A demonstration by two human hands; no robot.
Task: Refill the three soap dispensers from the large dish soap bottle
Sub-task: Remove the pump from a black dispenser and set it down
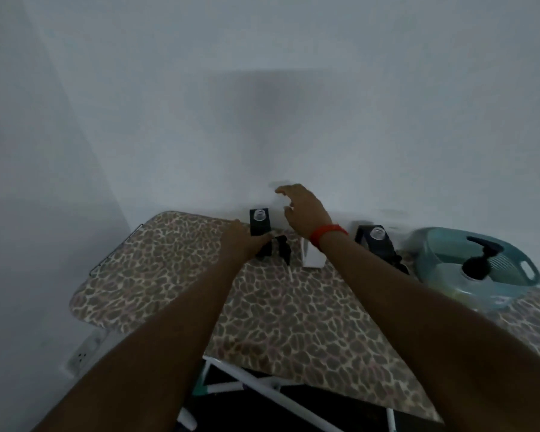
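A: Soap bottle [477, 277], the large one with the black pump, stands at the right edge of the leopard-print board [293, 322], just in front of the teal basin [526, 269], touching or nearly so.

B: And the hands?

A: Both forearms reach forward over the board. Left hand [242, 241] rests at the foot of the left dispenser [259, 222], a black one with its clear neck uncapped; whether the fingers grip it I cannot tell, they are hidden. A black pump head [278, 249] lies on the board just beside that hand.

B: Right hand?

A: Right hand [303, 210], with a red wristband [328, 233], hovers with fingers spread and curled, holding nothing, above a white dispenser [313, 258] partly hidden by the wrist.

B: The third?

A: Right dispenser [375, 238], black and also uncapped, stands farther right, near the white wall [262, 88].
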